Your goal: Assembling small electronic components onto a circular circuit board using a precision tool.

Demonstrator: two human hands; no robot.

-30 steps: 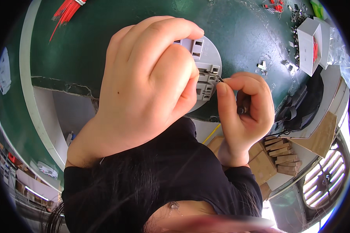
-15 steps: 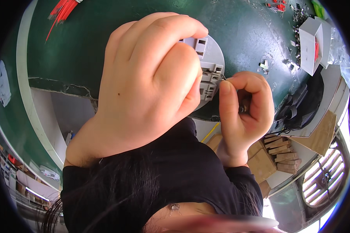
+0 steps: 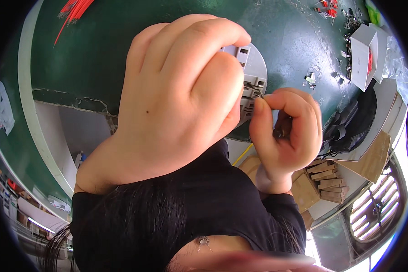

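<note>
My left hand [image 3: 181, 97] is curled over a round grey plastic part [image 3: 258, 68] with raised slotted blocks, covering most of it. Only the part's right side shows past my knuckles, and the left fingertips are hidden. At that side my right hand [image 3: 294, 129] pinches a small metal piece [image 3: 259, 95] between thumb and forefinger, its end against the slotted blocks. The piece is too small to make out its shape. Inside the curl of the right fingers some small dark pieces [image 3: 279, 132] show.
On the green worktop [image 3: 285, 41] lie a bundle of red wires [image 3: 74, 11] at far left and loose metal bits [image 3: 311, 78] at right. An open white box [image 3: 361, 56] stands by a black bag [image 3: 356, 115]. Wood blocks [image 3: 333, 183] are stacked lower right.
My left hand and the grey part have shifted slightly right. My right fingertips have come closer to the part, with the metal piece now in among the slotted blocks.
</note>
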